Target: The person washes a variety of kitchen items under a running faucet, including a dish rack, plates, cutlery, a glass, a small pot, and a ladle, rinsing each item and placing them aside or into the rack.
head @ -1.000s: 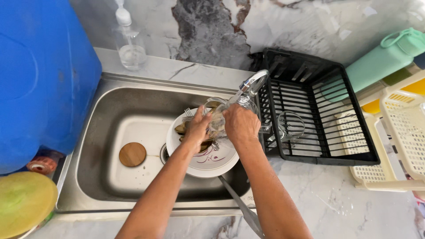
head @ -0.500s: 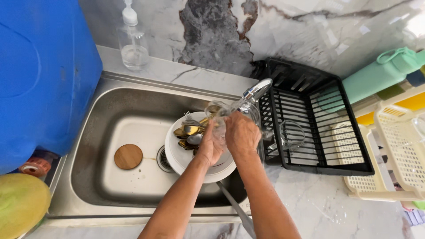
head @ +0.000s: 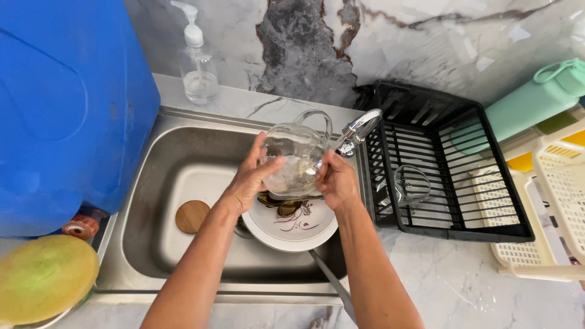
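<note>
Both my hands hold a clear glass mug [head: 295, 155] with a handle above the steel sink [head: 177, 158]. My left hand [head: 251, 180] cups its left side. My right hand [head: 336, 181] grips its right side, just below the chrome tap [head: 361, 126]. Under the mug lies a white plate [head: 292, 228] with a dark pattern and some cutlery on it. A round wooden coaster [head: 192, 216] rests on the sink floor to the left.
A black dish rack [head: 451, 170] at the right holds another glass mug [head: 411, 184]. A clear soap pump bottle [head: 198, 70] stands behind the sink. A big blue container [head: 67, 103] fills the left. A mint green bottle [head: 536, 94] and cream baskets [head: 560, 201] sit far right.
My hands have lifted the glass mug up from the plate and hold it higher, nearer the tap. The view has shifted slightly.
</note>
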